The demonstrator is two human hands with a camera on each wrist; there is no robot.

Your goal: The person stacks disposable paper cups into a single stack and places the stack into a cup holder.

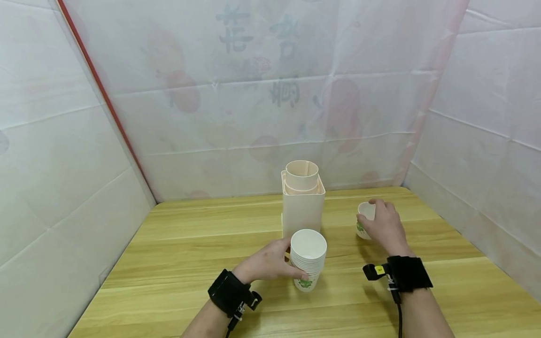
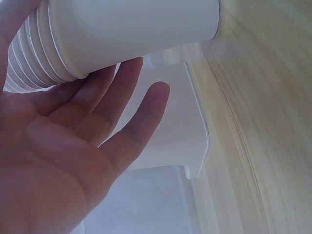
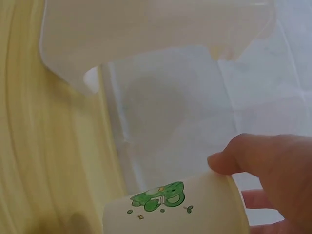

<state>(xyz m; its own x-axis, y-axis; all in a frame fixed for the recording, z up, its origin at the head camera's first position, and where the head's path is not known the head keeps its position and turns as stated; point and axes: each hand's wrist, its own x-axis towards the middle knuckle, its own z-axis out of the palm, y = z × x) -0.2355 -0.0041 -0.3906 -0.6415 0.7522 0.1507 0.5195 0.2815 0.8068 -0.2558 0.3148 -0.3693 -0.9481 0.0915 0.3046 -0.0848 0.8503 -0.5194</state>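
Observation:
A stack of nested white paper cups [image 1: 309, 256] stands upright near the middle of the table, a green print on its lowest cup. My left hand [image 1: 272, 260] holds the stack from its left side, thumb in front and fingers behind. In the left wrist view the stacked rims [image 2: 36, 58] lie against the fingers. Farther right, my right hand [image 1: 385, 226] grips a single white paper cup [image 1: 364, 227] near its rim. The right wrist view shows this cup's green cartoon print [image 3: 158, 196] and the thumb at its rim.
Behind the stack stands a cream box-shaped holder [image 1: 302, 211] with a round tube [image 1: 302, 174] rising from its top. The wooden table [image 1: 190, 263] ends at white printed curtains [image 1: 253, 117] at the back and both sides. Each wrist wears a black camera band with a cable.

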